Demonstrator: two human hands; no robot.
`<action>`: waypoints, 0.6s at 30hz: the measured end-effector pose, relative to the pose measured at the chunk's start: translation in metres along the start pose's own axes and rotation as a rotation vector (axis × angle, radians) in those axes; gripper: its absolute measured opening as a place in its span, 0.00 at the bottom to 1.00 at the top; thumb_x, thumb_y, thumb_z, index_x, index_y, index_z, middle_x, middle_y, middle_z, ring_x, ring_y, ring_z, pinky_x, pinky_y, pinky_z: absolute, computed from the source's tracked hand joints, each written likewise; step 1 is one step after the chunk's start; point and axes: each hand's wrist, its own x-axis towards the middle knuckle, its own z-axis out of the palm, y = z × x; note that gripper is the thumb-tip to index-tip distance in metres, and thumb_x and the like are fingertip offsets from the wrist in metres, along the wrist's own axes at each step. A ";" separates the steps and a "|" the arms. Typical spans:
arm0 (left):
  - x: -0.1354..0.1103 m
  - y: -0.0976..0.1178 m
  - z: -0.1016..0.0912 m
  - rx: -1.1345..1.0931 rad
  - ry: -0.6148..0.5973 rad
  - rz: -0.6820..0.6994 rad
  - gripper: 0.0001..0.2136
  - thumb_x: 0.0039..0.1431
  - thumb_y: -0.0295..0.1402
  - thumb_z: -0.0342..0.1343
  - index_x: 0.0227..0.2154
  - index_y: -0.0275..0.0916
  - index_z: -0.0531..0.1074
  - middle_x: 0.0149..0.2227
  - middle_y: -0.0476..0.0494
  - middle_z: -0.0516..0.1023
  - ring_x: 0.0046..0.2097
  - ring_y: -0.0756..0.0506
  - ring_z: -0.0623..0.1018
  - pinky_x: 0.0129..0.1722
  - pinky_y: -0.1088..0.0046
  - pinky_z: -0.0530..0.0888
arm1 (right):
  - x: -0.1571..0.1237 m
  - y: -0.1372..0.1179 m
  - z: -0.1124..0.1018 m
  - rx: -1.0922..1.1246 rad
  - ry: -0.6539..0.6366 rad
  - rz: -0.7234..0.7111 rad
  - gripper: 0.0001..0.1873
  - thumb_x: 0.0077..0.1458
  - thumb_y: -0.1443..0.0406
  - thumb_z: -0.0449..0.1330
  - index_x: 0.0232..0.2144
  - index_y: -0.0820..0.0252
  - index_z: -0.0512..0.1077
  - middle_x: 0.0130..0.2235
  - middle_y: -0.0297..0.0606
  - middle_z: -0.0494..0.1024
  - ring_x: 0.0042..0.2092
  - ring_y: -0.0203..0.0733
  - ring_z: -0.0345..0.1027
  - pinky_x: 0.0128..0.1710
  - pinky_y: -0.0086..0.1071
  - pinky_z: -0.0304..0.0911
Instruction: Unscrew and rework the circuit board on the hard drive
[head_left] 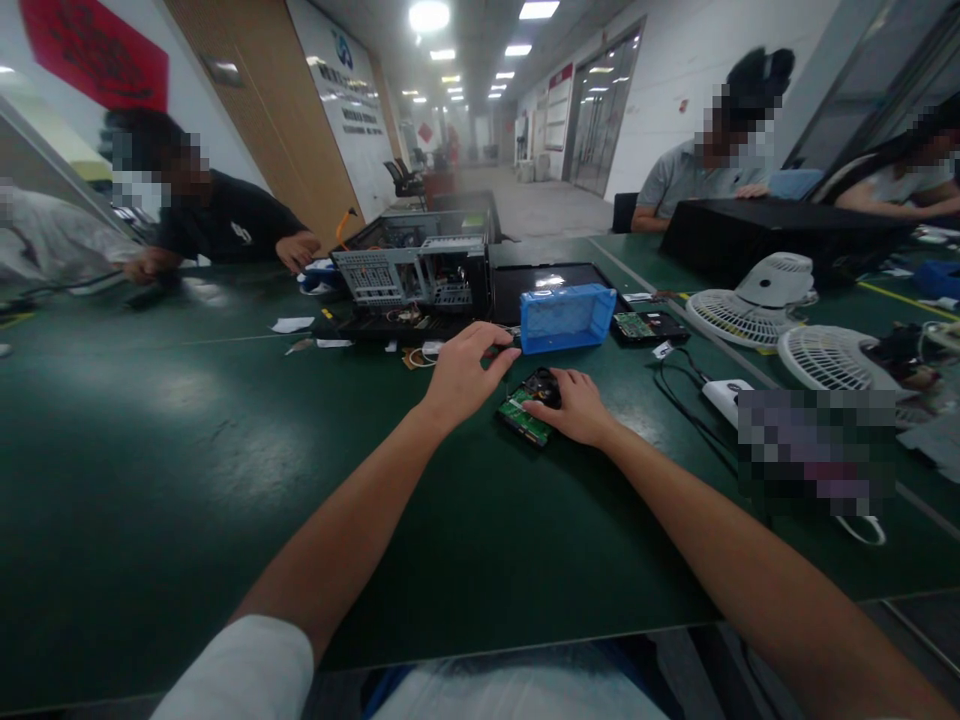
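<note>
A hard drive (526, 420) lies on the green table with its circuit board facing up. My right hand (577, 408) grips its right side, thumb over the board and fingers along the far edge. Just above and left of the drive is my left hand (469, 368), thumb and forefinger brought together in a pinch. Whatever sits between those fingertips is too small to make out. Right behind both hands stands a blue plastic bin (568, 320) tipped on its side, close to the left fingertips.
An opened computer case (412, 275) and a dark flat panel (547, 278) stand behind the bin. Another drive (649, 327) lies to its right. Farther right are white fans (739, 318), a power strip (727, 400) and a black case (780, 240). Several people sit around the table.
</note>
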 end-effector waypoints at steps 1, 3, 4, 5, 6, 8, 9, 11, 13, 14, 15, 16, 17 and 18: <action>-0.001 0.000 0.001 -0.015 0.005 -0.009 0.04 0.63 0.32 0.62 0.40 0.41 0.74 0.44 0.43 0.80 0.47 0.43 0.80 0.49 0.62 0.79 | 0.000 0.000 0.000 0.000 0.001 0.001 0.51 0.56 0.34 0.55 0.66 0.65 0.62 0.62 0.57 0.70 0.62 0.66 0.62 0.64 0.53 0.53; -0.001 -0.001 0.002 -0.047 0.009 -0.029 0.06 0.63 0.33 0.63 0.40 0.40 0.74 0.44 0.44 0.80 0.47 0.44 0.80 0.47 0.64 0.80 | 0.000 -0.001 0.000 0.000 -0.003 0.002 0.51 0.56 0.34 0.55 0.66 0.66 0.63 0.61 0.58 0.70 0.62 0.66 0.62 0.64 0.52 0.54; -0.002 -0.001 0.003 -0.063 0.010 -0.040 0.07 0.62 0.34 0.64 0.40 0.40 0.74 0.45 0.43 0.79 0.47 0.44 0.80 0.46 0.64 0.80 | 0.000 -0.001 -0.001 0.000 -0.003 0.003 0.51 0.56 0.34 0.55 0.66 0.67 0.63 0.61 0.58 0.70 0.62 0.66 0.62 0.63 0.52 0.54; -0.002 -0.001 0.003 -0.076 0.013 -0.051 0.07 0.61 0.34 0.64 0.40 0.40 0.74 0.45 0.43 0.79 0.47 0.44 0.80 0.45 0.65 0.81 | 0.000 -0.001 -0.001 -0.001 -0.004 0.003 0.51 0.56 0.34 0.56 0.66 0.67 0.63 0.61 0.58 0.70 0.61 0.65 0.63 0.63 0.51 0.55; -0.002 -0.001 0.003 -0.087 0.019 -0.062 0.08 0.61 0.34 0.65 0.39 0.40 0.73 0.46 0.43 0.78 0.47 0.44 0.79 0.43 0.66 0.81 | 0.000 -0.002 -0.001 -0.001 -0.003 0.003 0.51 0.56 0.34 0.56 0.66 0.68 0.63 0.61 0.58 0.70 0.61 0.65 0.63 0.63 0.51 0.55; -0.001 0.000 0.003 -0.092 0.032 -0.070 0.07 0.61 0.34 0.65 0.38 0.39 0.73 0.47 0.42 0.76 0.47 0.44 0.79 0.41 0.67 0.82 | 0.001 -0.002 0.000 -0.001 -0.002 -0.002 0.51 0.56 0.35 0.56 0.65 0.67 0.63 0.61 0.58 0.70 0.62 0.65 0.62 0.63 0.51 0.55; -0.001 0.000 0.002 -0.085 0.038 -0.064 0.06 0.61 0.33 0.64 0.37 0.39 0.73 0.46 0.42 0.75 0.47 0.44 0.78 0.40 0.68 0.81 | 0.001 -0.001 0.000 0.000 -0.003 -0.004 0.51 0.56 0.34 0.55 0.65 0.67 0.63 0.61 0.58 0.70 0.62 0.65 0.62 0.64 0.51 0.54; 0.000 0.000 0.001 -0.056 0.040 -0.026 0.04 0.61 0.30 0.63 0.37 0.39 0.74 0.44 0.43 0.76 0.46 0.44 0.78 0.42 0.66 0.81 | 0.000 -0.001 0.000 0.001 -0.008 -0.005 0.51 0.56 0.34 0.55 0.66 0.66 0.63 0.62 0.58 0.70 0.62 0.65 0.62 0.64 0.51 0.54; 0.001 0.001 0.000 -0.028 0.029 0.017 0.03 0.62 0.28 0.63 0.37 0.40 0.74 0.43 0.44 0.77 0.46 0.44 0.78 0.47 0.63 0.79 | 0.000 -0.001 -0.001 0.000 -0.011 -0.003 0.51 0.56 0.34 0.55 0.66 0.66 0.62 0.62 0.57 0.70 0.63 0.65 0.62 0.64 0.51 0.54; 0.001 0.001 0.000 -0.020 0.024 0.028 0.03 0.62 0.28 0.62 0.38 0.40 0.74 0.42 0.44 0.78 0.46 0.44 0.78 0.48 0.62 0.79 | 0.000 -0.001 -0.001 0.000 -0.012 -0.001 0.51 0.56 0.34 0.55 0.66 0.66 0.62 0.62 0.57 0.70 0.62 0.65 0.62 0.64 0.52 0.54; 0.001 0.001 -0.001 -0.017 0.020 0.032 0.04 0.62 0.28 0.62 0.38 0.40 0.74 0.43 0.44 0.78 0.47 0.44 0.79 0.49 0.62 0.78 | 0.000 -0.001 -0.002 0.000 -0.011 0.000 0.51 0.56 0.34 0.55 0.66 0.66 0.63 0.62 0.57 0.70 0.63 0.65 0.62 0.64 0.51 0.54; 0.001 0.002 -0.001 -0.019 0.018 0.028 0.04 0.62 0.28 0.62 0.39 0.40 0.75 0.43 0.44 0.79 0.46 0.44 0.79 0.49 0.62 0.78 | -0.001 -0.001 -0.002 0.001 -0.011 0.001 0.51 0.56 0.34 0.55 0.66 0.66 0.63 0.62 0.57 0.70 0.63 0.65 0.62 0.64 0.51 0.54; 0.001 0.002 -0.001 -0.022 0.018 0.018 0.04 0.62 0.29 0.62 0.39 0.41 0.75 0.43 0.44 0.80 0.46 0.44 0.79 0.48 0.63 0.78 | -0.001 -0.002 -0.002 0.002 -0.011 0.001 0.51 0.56 0.34 0.55 0.66 0.66 0.62 0.62 0.57 0.70 0.63 0.65 0.62 0.64 0.51 0.53; 0.001 0.001 -0.001 -0.024 0.017 0.005 0.03 0.62 0.30 0.62 0.38 0.41 0.75 0.43 0.45 0.80 0.45 0.44 0.80 0.47 0.63 0.79 | -0.001 -0.002 -0.003 0.003 -0.010 0.000 0.51 0.56 0.34 0.55 0.66 0.65 0.62 0.62 0.57 0.70 0.63 0.65 0.62 0.64 0.51 0.53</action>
